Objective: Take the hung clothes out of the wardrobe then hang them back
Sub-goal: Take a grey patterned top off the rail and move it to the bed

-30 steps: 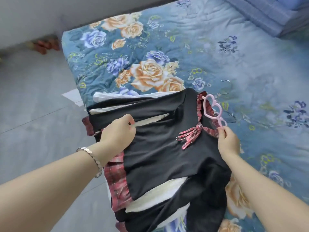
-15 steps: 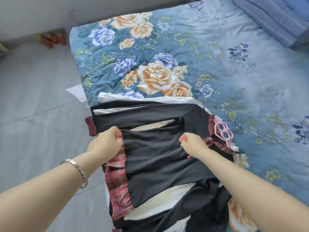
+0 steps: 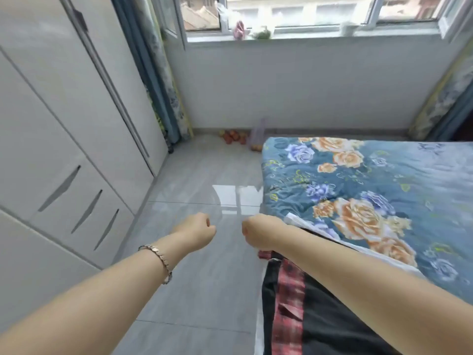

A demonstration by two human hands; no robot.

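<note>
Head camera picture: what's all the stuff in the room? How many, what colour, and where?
Wardrobe: one, white, left.
Window: one, white frame, top.
Curtains: two, blue floral, beside the window.
Floor: one, grey tiles, middle.
Quilt: one, blue with roses, right.
Clothes: pile, black and red plaid, quilt's near edge.
Bracelet: one, silvery, left wrist.
Left hand: curled, empty, over floor.
Right hand: curled, empty, beside the quilt.

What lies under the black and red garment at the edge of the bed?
A white cloth shows from under the black and red garment at its far side, on the floral quilt. How far it runs beneath is hidden; the right forearm covers part.
</note>
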